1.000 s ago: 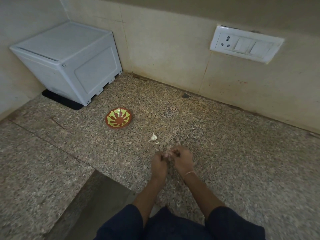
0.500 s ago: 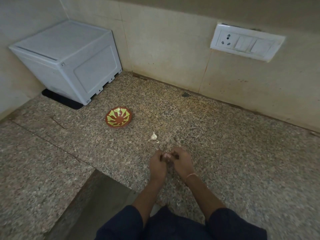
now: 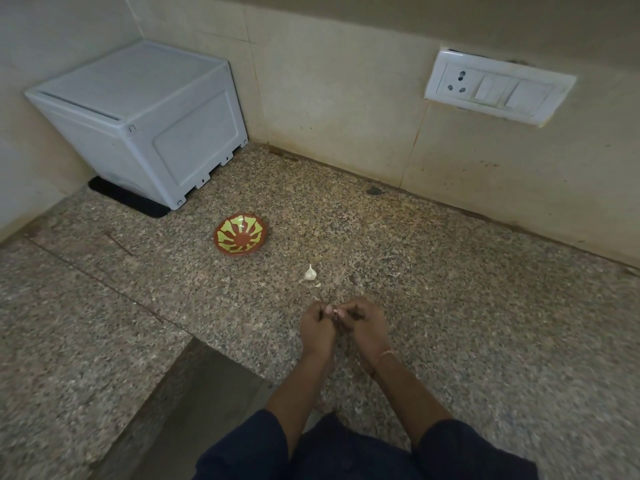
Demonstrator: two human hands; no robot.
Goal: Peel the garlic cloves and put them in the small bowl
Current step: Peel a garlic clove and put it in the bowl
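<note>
My left hand (image 3: 317, 329) and my right hand (image 3: 367, 327) meet fingertip to fingertip just above the granite counter (image 3: 485, 306), both pinching one small pale garlic clove (image 3: 335, 311), mostly hidden by the fingers. A white garlic piece (image 3: 310, 273) lies on the counter a little beyond my hands, with a small scrap of skin (image 3: 317, 285) beside it. The small bowl (image 3: 240, 233), brown with a yellow-green petal pattern, sits further back and to the left.
A white plastic box (image 3: 138, 119) on a black mat stands in the back left corner. A switch and socket plate (image 3: 498, 86) is on the tiled wall at the right. The counter steps down at the front left (image 3: 194, 393).
Both hands have stayed together on the clove, with only small finger movements. The garlic piece and the bowl have not moved.
</note>
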